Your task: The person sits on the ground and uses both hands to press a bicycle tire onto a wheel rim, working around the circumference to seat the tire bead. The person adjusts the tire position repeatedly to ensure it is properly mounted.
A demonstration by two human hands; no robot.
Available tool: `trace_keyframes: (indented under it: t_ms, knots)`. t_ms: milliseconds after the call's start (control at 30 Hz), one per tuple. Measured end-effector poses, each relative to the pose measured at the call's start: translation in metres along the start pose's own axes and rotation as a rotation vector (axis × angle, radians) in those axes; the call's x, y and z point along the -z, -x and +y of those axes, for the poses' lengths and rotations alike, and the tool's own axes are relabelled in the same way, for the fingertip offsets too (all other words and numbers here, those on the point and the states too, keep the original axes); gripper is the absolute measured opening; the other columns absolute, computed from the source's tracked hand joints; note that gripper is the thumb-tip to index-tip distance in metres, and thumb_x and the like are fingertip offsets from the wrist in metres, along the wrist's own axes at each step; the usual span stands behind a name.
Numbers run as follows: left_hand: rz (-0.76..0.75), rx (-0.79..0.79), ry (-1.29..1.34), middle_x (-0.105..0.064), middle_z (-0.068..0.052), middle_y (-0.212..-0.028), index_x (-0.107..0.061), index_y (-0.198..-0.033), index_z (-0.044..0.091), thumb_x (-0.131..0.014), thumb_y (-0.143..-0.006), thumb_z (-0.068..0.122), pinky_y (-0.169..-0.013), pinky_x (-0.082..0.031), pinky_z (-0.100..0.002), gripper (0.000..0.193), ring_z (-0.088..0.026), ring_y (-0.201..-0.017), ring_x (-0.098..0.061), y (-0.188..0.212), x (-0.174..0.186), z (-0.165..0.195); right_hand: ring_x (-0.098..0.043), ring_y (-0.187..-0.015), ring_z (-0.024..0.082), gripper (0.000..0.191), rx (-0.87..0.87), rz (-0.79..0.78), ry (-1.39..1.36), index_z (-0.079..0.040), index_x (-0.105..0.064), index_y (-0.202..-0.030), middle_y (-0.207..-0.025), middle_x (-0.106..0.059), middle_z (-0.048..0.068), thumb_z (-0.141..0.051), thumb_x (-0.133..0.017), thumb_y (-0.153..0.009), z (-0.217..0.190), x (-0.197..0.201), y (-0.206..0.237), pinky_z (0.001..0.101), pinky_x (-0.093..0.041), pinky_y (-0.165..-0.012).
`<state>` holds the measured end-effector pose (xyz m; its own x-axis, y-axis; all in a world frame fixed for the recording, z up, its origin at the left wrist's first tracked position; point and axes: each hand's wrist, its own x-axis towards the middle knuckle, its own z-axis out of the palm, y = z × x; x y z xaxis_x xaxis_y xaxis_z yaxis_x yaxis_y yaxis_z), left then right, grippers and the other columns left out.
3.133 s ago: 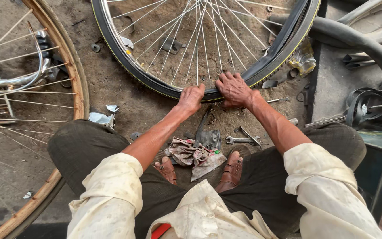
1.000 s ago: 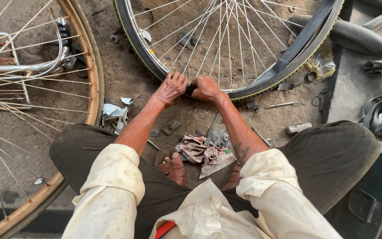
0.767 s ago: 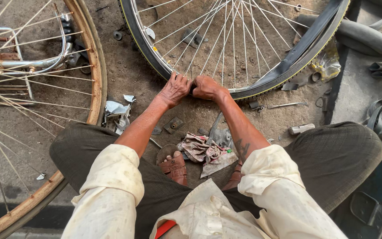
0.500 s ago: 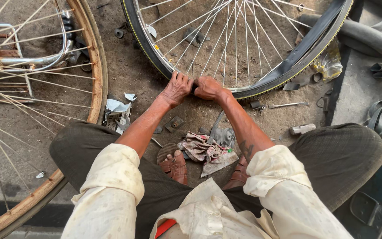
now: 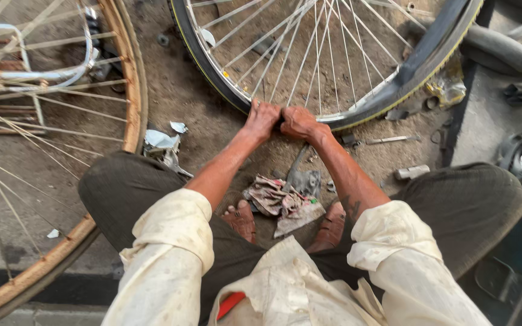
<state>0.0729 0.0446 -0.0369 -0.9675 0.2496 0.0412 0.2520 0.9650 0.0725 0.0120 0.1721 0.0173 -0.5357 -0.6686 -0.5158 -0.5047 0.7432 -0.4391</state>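
Left hand (image 5: 263, 119) and right hand (image 5: 298, 122), side by side, each grip clenched on the black tyre (image 5: 212, 75) at the wheel's lowest rim point, above a crumpled rag (image 5: 273, 196) on the ground.

Two wheels (image 5: 327, 60), two hands (image 5: 282, 121), one rag (image 5: 273, 196).

Both hands (image 5: 280, 121) clenched, knuckles touching
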Motion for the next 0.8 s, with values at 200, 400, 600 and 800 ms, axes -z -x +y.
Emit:
trace_keyframes:
  t_ms: [200, 400, 600, 800]
  knots:
    - [-0.142, 0.47, 1.44, -0.066, 0.004, -0.088, -0.068, -0.099, 0.005, -0.068, -0.09, 0.022, -0.092, -0.06, -0.055, 0.019, -0.017, -0.082, -0.066, -0.005, 0.031, -0.028, -0.067, -0.074, 0.036, 0.017, 0.041, -0.045, 0.187, 0.004, -0.061, -0.086, -0.083, -0.066, 0.025, -0.009, -0.052, -0.089, 0.018, -0.01, 0.007, 0.0501, -0.054, -0.063]
    - [-0.271, -0.138, 0.132, -0.054, -0.017, -0.11, -0.053, -0.111, 0.007, -0.084, -0.071, 0.017, -0.102, -0.041, -0.056, 0.052, -0.031, -0.11, -0.051, 0.008, 0.05, -0.089, -0.069, -0.088, 0.037, 0.02, 0.123, 0.074, 0.324, -0.003, -0.068, -0.091, -0.094, -0.072, 0.023, -0.021, -0.059, -0.091, 0.014, -0.001, 0.004, 0.0475, -0.056, -0.076]
    - [-0.119, -0.214, -0.016, -0.051, -0.018, -0.112, -0.054, -0.117, 0.004, -0.083, -0.065, 0.013, -0.105, -0.04, -0.054, 0.06, -0.035, -0.112, -0.05, 0.012, 0.024, -0.063, -0.069, -0.074, 0.024, 0.019, 0.041, -0.229, 0.601, -0.002, -0.069, -0.095, -0.09, -0.072, 0.015, -0.007, -0.051, -0.1, -0.015, 0.014, -0.005, 0.0396, -0.063, -0.063]
    - [-0.051, -0.213, 0.031, -0.054, -0.014, -0.108, -0.057, -0.109, 0.004, -0.077, -0.073, 0.01, -0.097, -0.043, -0.045, 0.042, -0.031, -0.109, -0.053, 0.023, 0.018, -0.048, -0.061, -0.07, 0.026, 0.023, 0.153, 0.152, 0.238, -0.003, -0.072, -0.095, -0.081, -0.068, 0.014, -0.001, -0.061, -0.075, -0.006, 0.016, 0.005, 0.0439, -0.056, -0.066]
